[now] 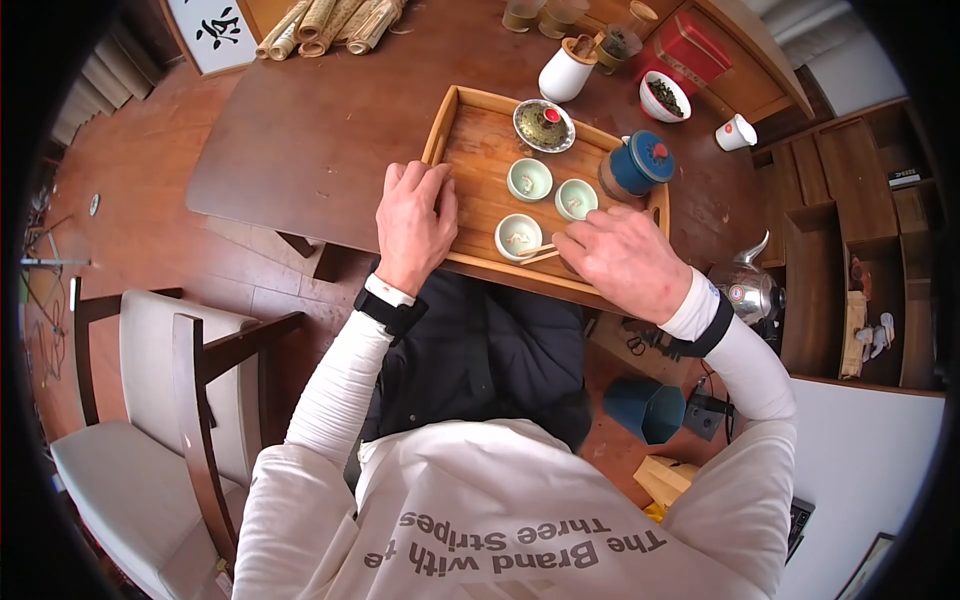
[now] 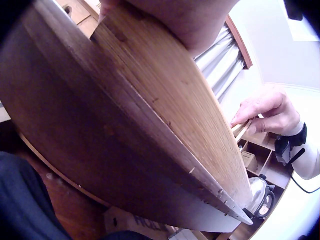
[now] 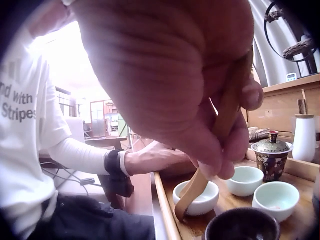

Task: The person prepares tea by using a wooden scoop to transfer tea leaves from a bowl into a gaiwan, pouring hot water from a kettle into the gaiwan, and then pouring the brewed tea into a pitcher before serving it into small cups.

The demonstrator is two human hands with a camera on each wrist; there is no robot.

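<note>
My left hand grips the near left edge of a wooden tea tray. In my right hand are wooden tea tongs, pinched between thumb and fingers. Their tips are at the rim of the nearest pale tea cup, which sits on the tray. Two more cups, one at the middle and one to the right, stand just behind it. A patterned lidded bowl is at the tray's back, and a blue-lidded pot at its right. A dark cup shows low in the right wrist view.
Behind the tray stand a white canister, a bowl of tea leaves and a red box. Rolled bamboo mats lie at the back left. A metal kettle is at the right, a chair at the left.
</note>
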